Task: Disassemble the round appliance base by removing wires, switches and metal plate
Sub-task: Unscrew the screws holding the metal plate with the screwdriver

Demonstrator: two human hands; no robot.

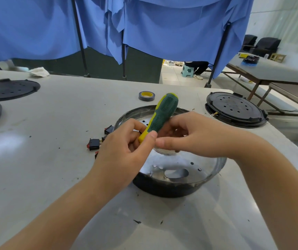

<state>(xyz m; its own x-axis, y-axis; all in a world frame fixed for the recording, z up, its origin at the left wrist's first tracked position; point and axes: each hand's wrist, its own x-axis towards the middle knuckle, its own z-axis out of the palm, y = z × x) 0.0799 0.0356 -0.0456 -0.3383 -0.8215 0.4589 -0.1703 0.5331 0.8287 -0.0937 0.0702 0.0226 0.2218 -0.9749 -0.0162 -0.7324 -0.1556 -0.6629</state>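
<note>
The round appliance base (173, 188) sits on the table in front of me, with a shiny perforated metal plate (180, 168) inside its black rim. My left hand (126, 150) grips the lower, yellow end of a green and yellow screwdriver (162, 112), whose handle points up and away. My right hand (195, 136) is curled beside it over the plate, its fingertips hidden behind the screwdriver; whether it holds something I cannot tell. Red and black rocker switches (95, 143) lie on the table left of the base.
A roll of grey tape (146, 96) lies behind the base. A black round cover (234, 109) rests at the right near the table edge, two more black covers (9, 89) at the far left. A white rag (39, 72) lies at the back. Blue curtains hang beyond.
</note>
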